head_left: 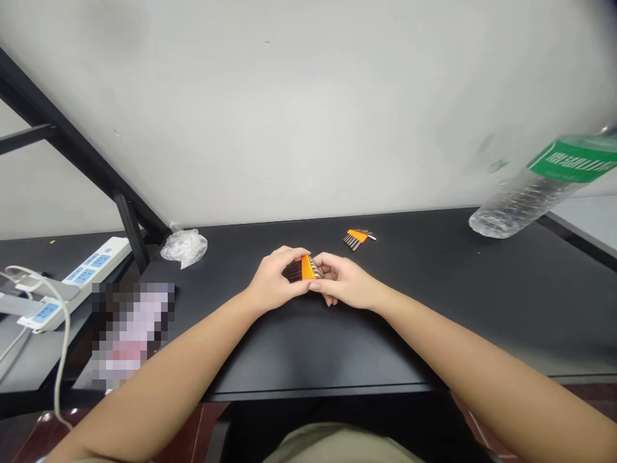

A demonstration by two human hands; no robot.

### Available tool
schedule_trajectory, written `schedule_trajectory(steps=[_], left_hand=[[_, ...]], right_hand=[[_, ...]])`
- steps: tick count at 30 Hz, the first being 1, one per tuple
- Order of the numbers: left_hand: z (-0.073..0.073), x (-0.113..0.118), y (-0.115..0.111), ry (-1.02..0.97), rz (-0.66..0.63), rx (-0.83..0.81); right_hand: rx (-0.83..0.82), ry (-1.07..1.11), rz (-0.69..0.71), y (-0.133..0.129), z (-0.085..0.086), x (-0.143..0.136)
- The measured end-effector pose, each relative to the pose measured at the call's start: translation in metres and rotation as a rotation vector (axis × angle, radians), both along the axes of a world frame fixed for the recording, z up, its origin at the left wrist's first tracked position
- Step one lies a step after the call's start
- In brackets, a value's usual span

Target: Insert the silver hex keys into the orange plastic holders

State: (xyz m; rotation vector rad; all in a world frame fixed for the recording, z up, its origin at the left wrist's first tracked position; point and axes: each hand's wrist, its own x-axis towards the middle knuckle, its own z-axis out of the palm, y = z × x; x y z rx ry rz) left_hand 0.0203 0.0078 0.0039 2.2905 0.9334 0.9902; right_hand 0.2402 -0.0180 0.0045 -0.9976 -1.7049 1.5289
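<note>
An orange holder with a row of hex keys (307,267) is held just above the black desk, between my two hands. The thumb and fingers of my left hand (276,278) close on the holder from the left, with dark straight key ends pointing toward that palm. From the other side, my right hand (351,281) pinches at the holder and the shiny bent key ends. Its fingertips partly hide them. Farther back on the desk lies a second orange hex key holder (357,238), also with several keys in it, touched by neither hand.
A crumpled clear plastic bag (185,247) lies at the back left. At the right stands a clear bottle with a green label (544,180). A white power strip (77,280) with cables and a blurred-out flat item (135,334) are on the left, near a black metal frame (129,222).
</note>
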Motion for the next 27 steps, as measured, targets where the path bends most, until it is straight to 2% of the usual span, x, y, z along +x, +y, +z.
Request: schedule_trajectory(steps=[5, 8, 11, 18, 21, 23, 27], left_hand=[[0.003, 0.0, -0.002, 0.0, -0.087, -0.056], [0.005, 0.001, -0.002, 0.034, -0.132, -0.058], [0.004, 0.002, -0.001, 0.067, -0.123, -0.048], [0.002, 0.002, -0.003, 0.1, -0.082, 0.058], [0.002, 0.002, -0.001, 0.151, -0.082, 0.075], [0.002, -0.001, 0.002, 0.189, -0.085, 0.088], [0.002, -0.008, 0.014, 0.272, -0.001, 0.105]], right_hand=[[0.006, -0.016, 0.014, 0.006, -0.003, 0.005], [0.067, -0.084, 0.013, 0.009, -0.006, 0.007], [0.106, -0.113, -0.003, 0.009, -0.007, 0.008], [-0.102, 0.069, -0.038, 0.01, -0.009, 0.004], [-0.168, 0.066, -0.014, 0.012, -0.011, 0.002], [-0.062, -0.043, -0.049, 0.015, -0.01, 0.005], [0.534, -0.414, -0.296, 0.028, -0.003, 0.031]])
